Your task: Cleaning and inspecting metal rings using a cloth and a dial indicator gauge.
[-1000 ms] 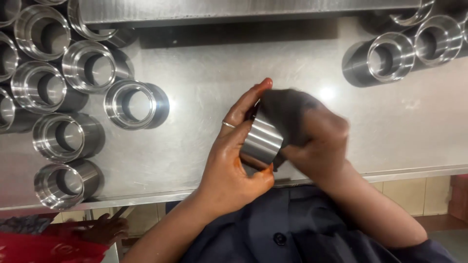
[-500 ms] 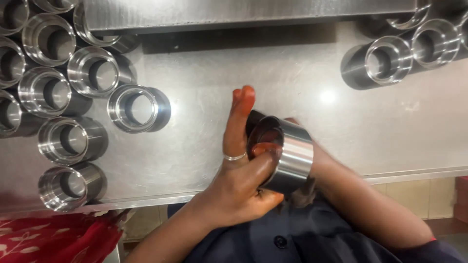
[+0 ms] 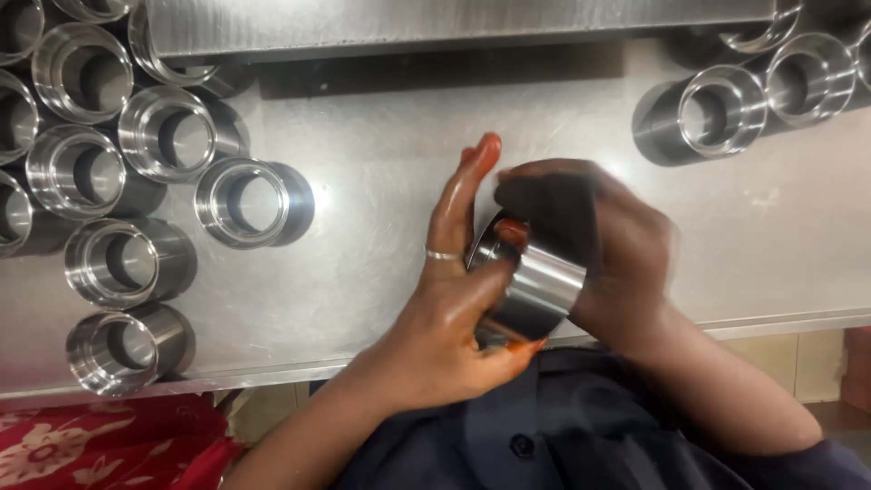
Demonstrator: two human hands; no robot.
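A shiny steel ring-shaped sleeve (image 3: 543, 283) is held on its side just above the steel table's front edge. My left hand (image 3: 454, 299) grips it from the left, thumb across its lower side, fingers stretched upward, a ring on one finger. My right hand (image 3: 599, 245) lies over the sleeve's top and right side, fingertips at its open mouth. The sleeve's far end is hidden behind my right hand.
Several similar steel sleeves (image 3: 150, 200) stand upright in a cluster on the left of the steel table (image 3: 381, 218); more stand at the back right (image 3: 717, 111). A steel ledge (image 3: 454, 23) runs along the back. Red patterned cloth (image 3: 100, 449) lies below the table's front-left edge.
The sleeve has turned in my hands, and my right hand has come from behind it to cover its top. My left fingers stay stretched upward.
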